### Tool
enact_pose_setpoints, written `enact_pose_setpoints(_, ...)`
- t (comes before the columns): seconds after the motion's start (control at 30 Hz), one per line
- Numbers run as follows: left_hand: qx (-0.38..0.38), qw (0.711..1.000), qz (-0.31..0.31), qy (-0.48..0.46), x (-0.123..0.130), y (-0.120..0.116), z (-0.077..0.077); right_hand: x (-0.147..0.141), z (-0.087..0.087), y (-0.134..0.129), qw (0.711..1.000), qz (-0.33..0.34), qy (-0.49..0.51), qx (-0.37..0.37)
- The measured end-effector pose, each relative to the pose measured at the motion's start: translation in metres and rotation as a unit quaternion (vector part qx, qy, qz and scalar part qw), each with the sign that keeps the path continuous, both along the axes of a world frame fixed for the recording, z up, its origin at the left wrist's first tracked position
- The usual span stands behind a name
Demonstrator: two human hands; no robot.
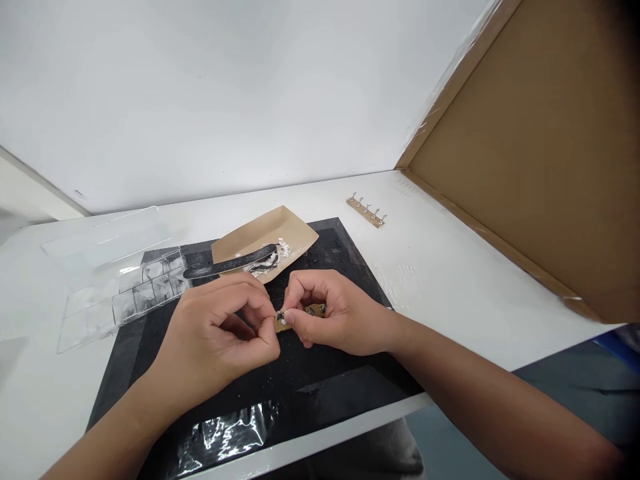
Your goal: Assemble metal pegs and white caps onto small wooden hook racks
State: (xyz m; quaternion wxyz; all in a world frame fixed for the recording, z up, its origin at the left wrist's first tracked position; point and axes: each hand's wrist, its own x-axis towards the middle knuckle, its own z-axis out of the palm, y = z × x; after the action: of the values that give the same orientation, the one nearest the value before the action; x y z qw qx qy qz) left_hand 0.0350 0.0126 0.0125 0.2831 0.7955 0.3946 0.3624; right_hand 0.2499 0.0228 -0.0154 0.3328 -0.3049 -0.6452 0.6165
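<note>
Pinches tan strip (281, 327) in closed fingertip grip of left hand (215, 333) and right hand (337, 320), below paper tray (250, 237) at 12 o'clock and hooked strip (369, 214) at 1.

Brown paper tray (273, 223) on black rectangular mat (345, 393); clear plastic compartment box (90, 317) left, brown hooked strip (366, 213) right on white counter (450, 293). Left hand (225, 327), right hand (340, 317) before tray.

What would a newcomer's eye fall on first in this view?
Probably the left hand and right hand, fingertips close together at a small brown strip over the black mat. Just beyond, a dark curved bar reaches into a brown tray holding white flakes. The big brown panel at the right also stands out.
</note>
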Motion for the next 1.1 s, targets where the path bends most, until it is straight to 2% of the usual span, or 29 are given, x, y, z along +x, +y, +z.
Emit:
enact_pose_setpoints(0.27, -0.003, 0.999, 0.023, -0.024, -0.002, -0.001, -0.001, 0.001, -0.001, 0.002, 0.999, 0.009, 0.048, -0.013)
enact_pose_setpoints(0.43, -0.009, 0.998, -0.009, -0.069, -0.005, 0.001, -0.004, -0.001, 0.000, 0.000, 0.997, -0.001, 0.075, 0.006)
enact_pose_setpoints(0.53, 0.013, 0.997, -0.020, -0.079, -0.007, 0.002, -0.007, -0.001, 0.000, -0.001, 0.997, -0.011, 0.072, 0.013)
enact_pose_setpoints(0.77, 0.066, 0.994, 0.032, -0.076, -0.006, 0.003, -0.011, -0.005, 0.002, -0.005, 0.994, -0.054, 0.098, -0.012)
enact_pose_setpoints(0.93, 0.127, 0.989, 0.038, -0.066, -0.005, 0.006, -0.016, -0.009, 0.001, -0.006, 0.992, -0.079, 0.097, -0.031)
enact_pose_setpoints(1.1, 0.276, 0.961, 0.016, 0.007, -0.010, 0.008, -0.020, -0.011, -0.001, -0.005, 0.992, -0.089, 0.089, -0.033)
